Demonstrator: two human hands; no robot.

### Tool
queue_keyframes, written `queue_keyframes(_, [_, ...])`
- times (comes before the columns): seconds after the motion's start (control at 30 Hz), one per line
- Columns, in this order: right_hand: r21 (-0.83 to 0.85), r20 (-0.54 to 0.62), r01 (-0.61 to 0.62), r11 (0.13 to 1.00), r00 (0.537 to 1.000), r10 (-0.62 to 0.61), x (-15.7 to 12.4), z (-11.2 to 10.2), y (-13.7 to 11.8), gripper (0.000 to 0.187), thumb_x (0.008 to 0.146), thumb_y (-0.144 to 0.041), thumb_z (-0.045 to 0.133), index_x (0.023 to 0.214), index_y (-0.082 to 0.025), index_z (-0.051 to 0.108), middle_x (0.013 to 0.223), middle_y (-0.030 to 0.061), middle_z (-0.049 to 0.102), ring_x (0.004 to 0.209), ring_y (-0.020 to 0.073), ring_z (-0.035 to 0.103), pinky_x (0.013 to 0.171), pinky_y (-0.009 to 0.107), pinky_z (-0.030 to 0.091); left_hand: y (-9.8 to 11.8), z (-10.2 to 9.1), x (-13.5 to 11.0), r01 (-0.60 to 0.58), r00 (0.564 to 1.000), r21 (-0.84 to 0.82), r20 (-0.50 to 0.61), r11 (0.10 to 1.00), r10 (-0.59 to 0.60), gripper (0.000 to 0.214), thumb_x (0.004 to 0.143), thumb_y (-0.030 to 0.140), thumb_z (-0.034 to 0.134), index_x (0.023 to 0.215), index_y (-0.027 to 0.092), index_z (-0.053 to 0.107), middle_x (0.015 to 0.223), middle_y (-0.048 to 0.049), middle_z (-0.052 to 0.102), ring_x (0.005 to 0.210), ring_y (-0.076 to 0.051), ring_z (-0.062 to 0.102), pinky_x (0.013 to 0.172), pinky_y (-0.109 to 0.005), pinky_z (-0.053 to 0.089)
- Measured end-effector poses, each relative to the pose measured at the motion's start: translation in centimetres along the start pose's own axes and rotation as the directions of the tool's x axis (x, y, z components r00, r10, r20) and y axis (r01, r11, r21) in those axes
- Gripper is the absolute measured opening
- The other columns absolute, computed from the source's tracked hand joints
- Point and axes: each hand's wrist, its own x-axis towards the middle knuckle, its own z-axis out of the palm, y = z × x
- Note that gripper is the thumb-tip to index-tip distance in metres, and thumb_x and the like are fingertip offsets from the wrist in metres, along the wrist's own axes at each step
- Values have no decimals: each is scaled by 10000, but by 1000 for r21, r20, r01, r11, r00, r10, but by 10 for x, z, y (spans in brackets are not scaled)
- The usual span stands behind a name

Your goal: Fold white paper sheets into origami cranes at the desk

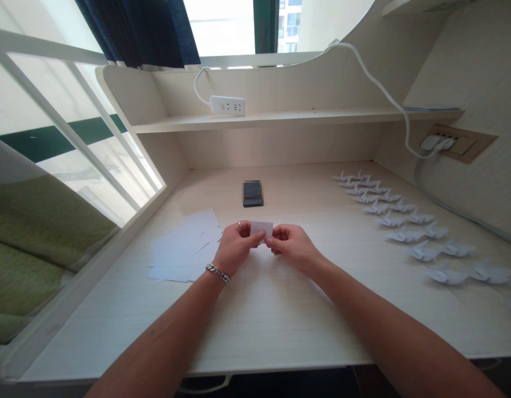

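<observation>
Desk surroundings: on the pale wooden desk [259, 331], loose white paper sheets [178, 249] overlap left of centre; paper cranes [425, 252] line the right side in rows; a dark, blurred rectangular object [252, 194] lies just above centre.
Shelf: a white power strip [227, 105], upper centre.
In the way: fingers cover the lower part of the folded white paper [261, 226].
Paper's place: frame centre, between both hands.
Left hand [234, 241]: thumb and fingers clamped on its left side.
Right hand [291, 242]: fingertips pinching its lower right corner.
Paper's direction: top edge nearly level, left to right; long axis unclear.
</observation>
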Motion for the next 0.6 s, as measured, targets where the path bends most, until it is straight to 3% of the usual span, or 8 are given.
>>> queue_keyframes(0.2, [-31, 54, -29, 999, 998, 31, 0, -4, -1, 126, 642, -255, 718, 691, -162, 649, 563, -16, 593, 500, 108, 507, 513, 252, 399, 2, -2, 1, -46, 995, -4, -88, 999, 46, 311, 548, 326, 842, 711, 122, 671, 637, -25, 672, 583, -125, 585, 572, -250, 447])
queue_keyframes(0.4, [43, -58, 39, 998, 998, -37, 4, -4, 3, 277, 631, -387, 773, 647, -167, 606, 561, -19, 576, 517, 118, 531, 533, 269, 434, 2, 0, -1, -12, 1000, 25, -27, 1000, 13, 303, 571, 337, 831, 686, 120, 653, 589, -18, 644, 533, -106, 549, 519, -232, 423])
queue_keyframes(0.6, [73, -81, 74, 995, 994, -68, 5, -3, 4, 278, 666, -429, 750, 678, -169, 651, 596, -5, 605, 539, 125, 526, 529, 269, 415, 6, 1, -2, 0, 1000, 27, -22, 1000, 0, 296, 562, 325, 831, 664, 117, 646, 565, -14, 626, 515, -104, 540, 496, -228, 417])
